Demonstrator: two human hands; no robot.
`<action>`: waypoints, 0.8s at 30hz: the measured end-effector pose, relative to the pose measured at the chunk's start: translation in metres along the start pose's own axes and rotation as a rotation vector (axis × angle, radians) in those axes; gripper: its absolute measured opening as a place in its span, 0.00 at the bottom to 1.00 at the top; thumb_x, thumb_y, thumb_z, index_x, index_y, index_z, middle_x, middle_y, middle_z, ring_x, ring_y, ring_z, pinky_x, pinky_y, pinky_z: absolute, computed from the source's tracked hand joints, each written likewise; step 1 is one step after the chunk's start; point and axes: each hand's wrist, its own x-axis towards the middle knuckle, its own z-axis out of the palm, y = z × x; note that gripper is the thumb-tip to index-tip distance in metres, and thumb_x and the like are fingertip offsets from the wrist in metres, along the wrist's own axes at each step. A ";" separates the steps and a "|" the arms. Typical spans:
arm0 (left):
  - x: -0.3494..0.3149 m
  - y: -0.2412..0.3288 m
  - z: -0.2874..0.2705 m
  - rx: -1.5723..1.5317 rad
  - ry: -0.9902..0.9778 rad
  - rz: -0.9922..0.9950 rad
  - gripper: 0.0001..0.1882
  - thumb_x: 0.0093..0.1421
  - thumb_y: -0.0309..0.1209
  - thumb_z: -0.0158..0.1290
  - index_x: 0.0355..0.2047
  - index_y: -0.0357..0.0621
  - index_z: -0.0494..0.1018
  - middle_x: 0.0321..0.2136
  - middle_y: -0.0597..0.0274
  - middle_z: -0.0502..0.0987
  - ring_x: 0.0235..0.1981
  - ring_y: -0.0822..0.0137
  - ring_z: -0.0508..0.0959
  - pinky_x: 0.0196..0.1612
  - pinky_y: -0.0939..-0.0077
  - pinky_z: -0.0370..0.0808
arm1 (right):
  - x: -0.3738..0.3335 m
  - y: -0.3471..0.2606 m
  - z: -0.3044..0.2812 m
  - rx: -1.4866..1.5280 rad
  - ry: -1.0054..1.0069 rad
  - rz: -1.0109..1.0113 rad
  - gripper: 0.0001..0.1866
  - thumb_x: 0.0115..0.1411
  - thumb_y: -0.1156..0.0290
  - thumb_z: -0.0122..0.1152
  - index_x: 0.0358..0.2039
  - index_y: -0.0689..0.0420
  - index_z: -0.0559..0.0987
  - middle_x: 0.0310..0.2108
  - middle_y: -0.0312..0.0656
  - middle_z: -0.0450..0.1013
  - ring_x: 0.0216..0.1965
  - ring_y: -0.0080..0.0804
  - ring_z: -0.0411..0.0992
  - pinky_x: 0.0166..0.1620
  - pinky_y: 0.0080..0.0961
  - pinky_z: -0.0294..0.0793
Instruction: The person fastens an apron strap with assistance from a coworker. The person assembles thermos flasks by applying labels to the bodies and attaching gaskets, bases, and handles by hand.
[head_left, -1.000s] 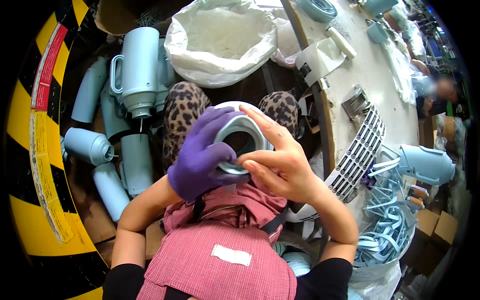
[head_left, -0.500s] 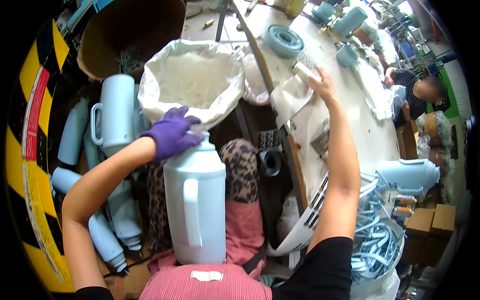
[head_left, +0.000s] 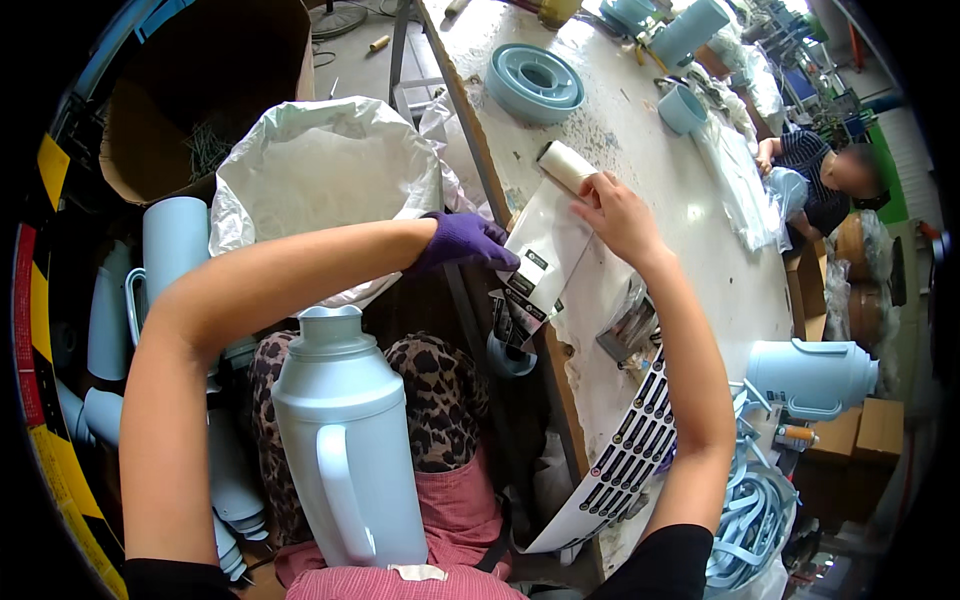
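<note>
A light blue thermos jug (head_left: 345,450) stands upright between my knees, its handle toward me and its neck open at the top. My left hand (head_left: 462,243), in a purple glove, reaches past the jug to a white label strip (head_left: 545,250) with black printed labels at its lower end. The gloved fingertips close at the strip's left edge. On the table, my bare right hand (head_left: 618,218) grips the end of the label roll (head_left: 567,165), from which the strip hangs over the table edge. Neither hand touches the jug.
A white sack (head_left: 330,160) stands beyond the jug, with more blue jugs (head_left: 175,240) at left. The table (head_left: 650,160) holds blue rings (head_left: 535,83) and a printed label sheet (head_left: 620,450). Blue straps (head_left: 750,520) fill a bag at right. A person (head_left: 815,170) works across the table.
My left hand has left the jug's top and moved right to the label strip. The roll, in my right hand, now lies lower, its strip stretched toward the table edge. The view has shifted.
</note>
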 end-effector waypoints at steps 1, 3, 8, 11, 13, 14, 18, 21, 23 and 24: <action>0.001 -0.004 0.005 -0.003 -0.010 -0.006 0.22 0.60 0.37 0.64 0.51 0.40 0.77 0.45 0.66 0.81 0.46 0.75 0.78 0.51 0.80 0.72 | -0.003 0.008 0.009 0.117 0.033 -0.040 0.22 0.57 0.52 0.70 0.40 0.55 0.76 0.42 0.46 0.78 0.43 0.46 0.77 0.49 0.39 0.75; -0.003 -0.014 0.016 -0.212 -0.129 0.128 0.24 0.61 0.34 0.63 0.55 0.40 0.75 0.48 0.66 0.80 0.50 0.75 0.77 0.53 0.78 0.72 | 0.002 0.014 0.010 0.249 0.034 0.079 0.19 0.58 0.57 0.70 0.44 0.55 0.78 0.43 0.46 0.78 0.45 0.45 0.77 0.52 0.37 0.74; -0.013 -0.036 0.034 -0.234 -0.288 -0.020 0.23 0.62 0.34 0.62 0.55 0.40 0.75 0.46 0.67 0.80 0.46 0.78 0.77 0.50 0.82 0.73 | 0.038 0.027 0.000 0.301 -0.161 -0.006 0.33 0.52 0.62 0.74 0.58 0.54 0.76 0.52 0.46 0.74 0.54 0.40 0.71 0.59 0.31 0.69; -0.021 -0.031 0.035 -0.036 -0.172 -0.092 0.23 0.61 0.38 0.63 0.54 0.40 0.76 0.44 0.66 0.81 0.44 0.79 0.76 0.47 0.81 0.73 | 0.034 0.012 -0.002 0.346 -0.213 0.057 0.33 0.47 0.62 0.75 0.54 0.54 0.76 0.50 0.45 0.74 0.53 0.42 0.73 0.57 0.33 0.70; -0.031 -0.013 0.045 -0.113 -0.109 -0.091 0.23 0.61 0.42 0.64 0.50 0.38 0.78 0.43 0.65 0.81 0.43 0.80 0.76 0.45 0.77 0.75 | 0.019 0.001 -0.004 -0.035 0.039 -0.040 0.29 0.47 0.62 0.74 0.50 0.53 0.74 0.45 0.45 0.75 0.47 0.44 0.75 0.52 0.36 0.74; -0.032 -0.010 0.046 -0.114 -0.122 -0.090 0.23 0.61 0.42 0.64 0.50 0.38 0.78 0.43 0.65 0.81 0.43 0.80 0.76 0.45 0.77 0.75 | 0.004 -0.005 -0.011 -0.105 0.066 -0.086 0.22 0.51 0.59 0.73 0.43 0.54 0.75 0.42 0.45 0.74 0.43 0.43 0.75 0.48 0.37 0.75; -0.035 -0.026 0.045 -0.387 -0.244 -0.015 0.28 0.59 0.35 0.61 0.57 0.34 0.70 0.43 0.52 0.79 0.42 0.59 0.79 0.45 0.68 0.76 | -0.042 -0.009 -0.001 0.214 -0.045 -0.101 0.17 0.62 0.56 0.65 0.39 0.57 0.78 0.41 0.45 0.75 0.43 0.42 0.75 0.47 0.35 0.75; -0.021 -0.054 0.021 0.251 -0.319 0.680 0.32 0.58 0.30 0.57 0.62 0.33 0.64 0.45 0.44 0.76 0.42 0.45 0.77 0.46 0.64 0.77 | -0.080 -0.041 0.010 0.616 0.195 0.046 0.18 0.61 0.57 0.67 0.45 0.56 0.79 0.43 0.45 0.74 0.47 0.43 0.73 0.53 0.36 0.72; -0.010 -0.067 0.011 0.867 -0.323 1.235 0.34 0.57 0.29 0.55 0.64 0.35 0.61 0.46 0.41 0.74 0.43 0.40 0.76 0.46 0.63 0.77 | -0.102 -0.057 0.035 0.453 0.254 0.005 0.20 0.59 0.61 0.69 0.50 0.56 0.79 0.47 0.44 0.72 0.52 0.43 0.69 0.58 0.37 0.68; -0.010 -0.070 0.012 0.463 -0.389 0.955 0.32 0.58 0.30 0.54 0.63 0.38 0.64 0.46 0.42 0.75 0.43 0.42 0.76 0.46 0.62 0.77 | -0.110 -0.071 0.040 0.292 0.302 0.008 0.20 0.58 0.65 0.69 0.51 0.53 0.79 0.49 0.43 0.70 0.55 0.44 0.66 0.60 0.38 0.66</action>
